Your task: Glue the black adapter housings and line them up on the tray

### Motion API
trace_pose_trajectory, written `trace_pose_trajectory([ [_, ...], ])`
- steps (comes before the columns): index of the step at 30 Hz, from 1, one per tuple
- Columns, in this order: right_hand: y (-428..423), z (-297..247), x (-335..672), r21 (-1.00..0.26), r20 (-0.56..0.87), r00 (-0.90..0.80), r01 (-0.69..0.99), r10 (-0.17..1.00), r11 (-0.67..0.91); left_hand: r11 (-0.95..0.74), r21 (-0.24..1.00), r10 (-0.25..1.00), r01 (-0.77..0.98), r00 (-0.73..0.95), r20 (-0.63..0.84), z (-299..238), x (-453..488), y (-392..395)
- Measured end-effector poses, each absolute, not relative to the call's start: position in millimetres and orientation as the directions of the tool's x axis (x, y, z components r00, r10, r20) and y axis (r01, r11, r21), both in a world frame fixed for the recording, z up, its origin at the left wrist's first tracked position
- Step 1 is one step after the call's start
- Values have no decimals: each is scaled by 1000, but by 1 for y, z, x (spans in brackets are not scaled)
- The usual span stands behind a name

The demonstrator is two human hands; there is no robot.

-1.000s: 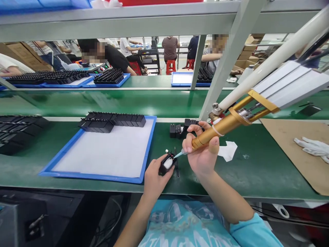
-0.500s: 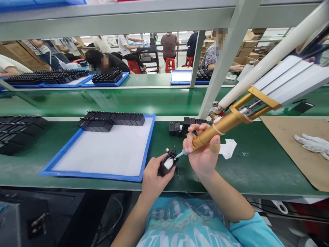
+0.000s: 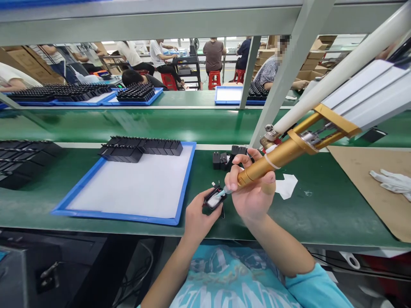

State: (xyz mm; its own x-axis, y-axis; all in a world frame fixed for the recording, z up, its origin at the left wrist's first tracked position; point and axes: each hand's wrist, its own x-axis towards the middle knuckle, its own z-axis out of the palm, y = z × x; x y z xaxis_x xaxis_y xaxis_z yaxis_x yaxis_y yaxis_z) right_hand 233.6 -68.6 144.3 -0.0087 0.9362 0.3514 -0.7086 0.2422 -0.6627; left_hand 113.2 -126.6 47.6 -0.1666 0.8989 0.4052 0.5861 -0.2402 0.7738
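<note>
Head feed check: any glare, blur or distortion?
Head view throughout: bright light, pale reflections on the glossy green strip; wide-angle stretching towards the edges; background workers soft, one head pixelated; around the light-blue nozzle and black housing, fine detail is too small to tell.

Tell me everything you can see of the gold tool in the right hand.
The gold tool has a metallic-looking cylindrical body with a white band around it, a slim pale blue tip, and gold rods and a bracket towards a long white housing. It slants tip-down above the green bench. The right hand grips it near the tip, which points into an open black case; whether they touch is unclear.
</note>
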Motion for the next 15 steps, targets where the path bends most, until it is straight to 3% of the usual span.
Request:
trace_pose_trajectory([
  [15,-71,146,230,-624,396,-23,-740,918,251,-377,684,806,625,-142,575,55,122,-121],
])
